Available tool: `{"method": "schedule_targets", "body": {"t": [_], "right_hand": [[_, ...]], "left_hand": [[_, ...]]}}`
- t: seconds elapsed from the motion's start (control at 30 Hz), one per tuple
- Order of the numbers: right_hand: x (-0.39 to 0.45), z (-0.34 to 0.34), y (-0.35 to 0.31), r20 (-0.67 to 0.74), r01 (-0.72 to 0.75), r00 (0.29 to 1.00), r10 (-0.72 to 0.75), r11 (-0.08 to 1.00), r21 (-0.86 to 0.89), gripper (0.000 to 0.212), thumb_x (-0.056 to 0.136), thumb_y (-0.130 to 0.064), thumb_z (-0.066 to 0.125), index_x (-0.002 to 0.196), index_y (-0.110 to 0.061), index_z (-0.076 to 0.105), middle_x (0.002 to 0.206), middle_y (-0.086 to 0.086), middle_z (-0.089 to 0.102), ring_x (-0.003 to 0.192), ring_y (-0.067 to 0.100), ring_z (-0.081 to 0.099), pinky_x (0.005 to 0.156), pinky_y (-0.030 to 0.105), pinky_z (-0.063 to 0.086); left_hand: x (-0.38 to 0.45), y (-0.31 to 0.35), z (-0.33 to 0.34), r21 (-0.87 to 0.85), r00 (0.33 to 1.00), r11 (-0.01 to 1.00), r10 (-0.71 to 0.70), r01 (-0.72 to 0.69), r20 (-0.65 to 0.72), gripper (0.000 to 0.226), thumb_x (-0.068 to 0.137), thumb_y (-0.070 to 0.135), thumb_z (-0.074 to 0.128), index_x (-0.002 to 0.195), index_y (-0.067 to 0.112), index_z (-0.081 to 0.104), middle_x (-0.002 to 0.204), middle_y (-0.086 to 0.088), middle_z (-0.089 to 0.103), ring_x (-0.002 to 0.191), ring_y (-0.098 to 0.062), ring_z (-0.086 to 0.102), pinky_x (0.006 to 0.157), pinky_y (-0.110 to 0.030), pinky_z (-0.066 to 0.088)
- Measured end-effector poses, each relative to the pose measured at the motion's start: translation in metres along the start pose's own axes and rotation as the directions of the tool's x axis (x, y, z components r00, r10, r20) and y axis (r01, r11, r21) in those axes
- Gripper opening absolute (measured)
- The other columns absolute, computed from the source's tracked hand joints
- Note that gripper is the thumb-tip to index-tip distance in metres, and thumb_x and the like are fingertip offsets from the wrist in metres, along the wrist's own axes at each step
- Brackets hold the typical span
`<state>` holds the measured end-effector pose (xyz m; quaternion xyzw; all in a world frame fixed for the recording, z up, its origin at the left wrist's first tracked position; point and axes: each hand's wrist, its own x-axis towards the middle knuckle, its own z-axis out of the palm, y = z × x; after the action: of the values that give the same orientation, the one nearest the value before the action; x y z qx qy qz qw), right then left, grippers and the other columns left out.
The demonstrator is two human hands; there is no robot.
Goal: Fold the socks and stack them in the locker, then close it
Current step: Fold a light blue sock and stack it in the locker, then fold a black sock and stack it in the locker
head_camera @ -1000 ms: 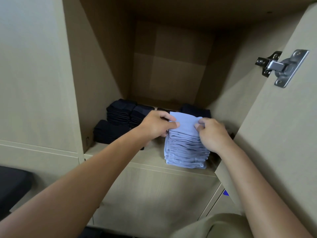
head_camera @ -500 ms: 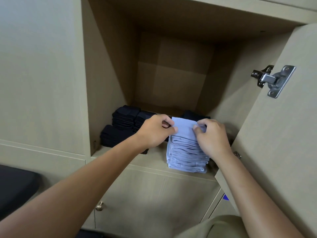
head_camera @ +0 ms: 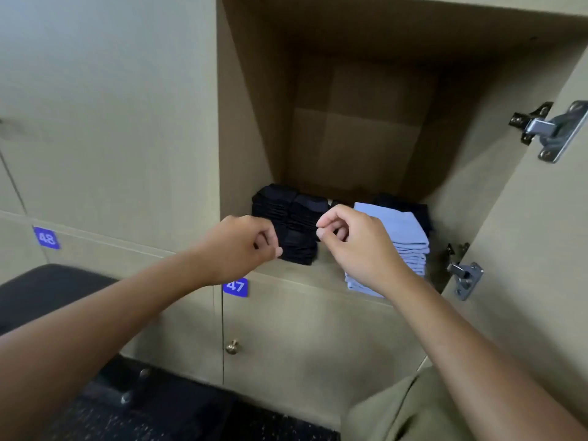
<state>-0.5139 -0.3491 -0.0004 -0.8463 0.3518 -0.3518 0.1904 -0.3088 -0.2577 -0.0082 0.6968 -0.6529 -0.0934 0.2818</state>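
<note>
Both hands hang in front of the open locker point(head_camera: 366, 128), holding nothing. The left hand point(head_camera: 241, 246) has its fingers curled in loosely, thumb near the fingertips, and grips no sock. The right hand point(head_camera: 353, 243) is the same, fingers bent with thumb and forefinger close together but empty. Just right of the right hand, on the locker floor, sits the stack of folded light blue socks point(head_camera: 401, 240). Between and behind the two hands lie the piles of dark socks point(head_camera: 292, 218). The locker door point(head_camera: 541, 249) stands open to the right of the right hand, its hinges point(head_camera: 553, 128) showing.
</note>
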Motion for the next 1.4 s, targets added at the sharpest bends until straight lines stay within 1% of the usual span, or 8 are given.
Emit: {"method": "schedule_targets", "body": {"t": [0.17, 0.27, 0.5, 0.7, 0.9, 1.1, 1.27, 1.4], "right_hand": [[-0.013, 0.033, -0.029, 0.172, 0.023, 0.984, -0.044, 0.993, 0.120, 0.002, 0.092, -0.025, 0.068, 0.094, -0.025, 0.068, 0.081, -0.013, 0.068, 0.066, 0.000, 0.054, 0.062, 0.012, 0.043], [-0.020, 0.054, -0.041, 0.266, 0.039, 0.961, -0.072, 0.991, 0.126, 0.006, 0.090, -0.026, 0.068, 0.096, -0.029, 0.067, 0.082, -0.014, 0.066, 0.069, 0.001, 0.058, 0.065, 0.019, 0.047], [-0.035, 0.121, -0.062, 0.508, 0.085, 0.852, -0.125, 0.991, 0.102, 0.016, 0.090, -0.029, 0.068, 0.106, -0.026, 0.064, 0.092, -0.012, 0.067, 0.080, 0.001, 0.057, 0.071, 0.025, 0.042], [-0.039, 0.204, -0.066, 0.630, 0.081, 0.767, -0.125, 0.992, 0.098, 0.017, 0.090, -0.029, 0.071, 0.103, -0.023, 0.064, 0.091, -0.010, 0.066, 0.084, 0.010, 0.061, 0.077, 0.028, 0.049], [-0.061, 0.294, -0.034, 0.731, 0.085, 0.681, -0.044, 0.996, -0.019, 0.025, 0.088, -0.033, 0.075, 0.109, -0.025, 0.064, 0.098, -0.008, 0.066, 0.093, 0.017, 0.064, 0.087, 0.032, 0.051], [-0.108, 0.364, 0.032, 0.870, 0.113, 0.489, 0.069, 0.983, -0.142, 0.044, 0.091, -0.032, 0.074, 0.131, -0.021, 0.058, 0.127, -0.001, 0.061, 0.116, 0.019, 0.058, 0.096, 0.033, 0.047], [-0.129, 0.409, 0.078, 0.865, 0.085, 0.486, 0.127, 0.978, -0.191, 0.053, 0.084, -0.032, 0.080, 0.131, -0.023, 0.057, 0.129, -0.001, 0.057, 0.120, 0.020, 0.053, 0.099, 0.035, 0.046], [-0.142, 0.433, 0.105, 0.861, 0.131, 0.492, 0.129, 0.967, -0.220, 0.059, 0.080, -0.032, 0.083, 0.132, -0.023, 0.057, 0.128, 0.000, 0.054, 0.125, 0.021, 0.044, 0.100, 0.036, 0.042]], "left_hand": [[-0.038, -0.029, -0.011, 0.157, 0.995, 0.986, -0.073, 0.062, 0.061, 0.012, 0.094, 0.038, 0.069, 0.091, 0.027, 0.071, 0.086, 0.016, 0.067, 0.077, 0.002, 0.059, 0.075, -0.026, 0.045], [-0.062, -0.038, -0.019, 0.202, 0.986, 0.971, -0.146, 0.126, 0.086, 0.015, 0.094, 0.038, 0.069, 0.094, 0.024, 0.072, 0.094, 0.011, 0.070, 0.077, 0.002, 0.058, 0.077, -0.026, 0.043], [-0.116, -0.059, -0.040, 0.347, 0.945, 0.909, -0.294, 0.230, 0.145, 0.016, 0.094, 0.043, 0.066, 0.099, 0.028, 0.069, 0.096, 0.010, 0.065, 0.093, -0.013, 0.060, 0.078, -0.027, 0.040], [-0.153, -0.097, -0.049, 0.358, 0.932, 0.900, -0.323, 0.250, 0.162, 0.017, 0.094, 0.042, 0.067, 0.097, 0.026, 0.068, 0.093, 0.010, 0.068, 0.090, -0.015, 0.063, 0.080, -0.030, 0.047], [-0.160, -0.128, -0.044, 0.379, 0.890, 0.893, -0.359, 0.241, 0.281, 0.023, 0.094, 0.048, 0.064, 0.102, 0.028, 0.070, 0.099, 0.011, 0.069, 0.094, -0.014, 0.064, 0.088, -0.035, 0.052], [-0.145, -0.145, -0.033, 0.372, 0.896, 0.903, -0.334, 0.215, 0.294, 0.027, 0.094, 0.050, 0.063, 0.100, 0.024, 0.067, 0.097, 0.009, 0.067, 0.094, -0.018, 0.062, 0.089, -0.039, 0.051], [-0.133, -0.154, -0.026, 0.347, 0.877, 0.913, -0.335, 0.213, 0.345, 0.025, 0.094, 0.051, 0.063, 0.101, 0.027, 0.068, 0.102, 0.010, 0.068, 0.084, -0.009, 0.058, 0.077, -0.030, 0.041], [-0.120, -0.158, -0.018, 0.345, 0.853, 0.915, -0.343, 0.209, 0.394, 0.027, 0.094, 0.053, 0.062, 0.103, 0.029, 0.069, 0.104, 0.010, 0.069, 0.082, -0.002, 0.056, 0.079, -0.029, 0.041]]}}
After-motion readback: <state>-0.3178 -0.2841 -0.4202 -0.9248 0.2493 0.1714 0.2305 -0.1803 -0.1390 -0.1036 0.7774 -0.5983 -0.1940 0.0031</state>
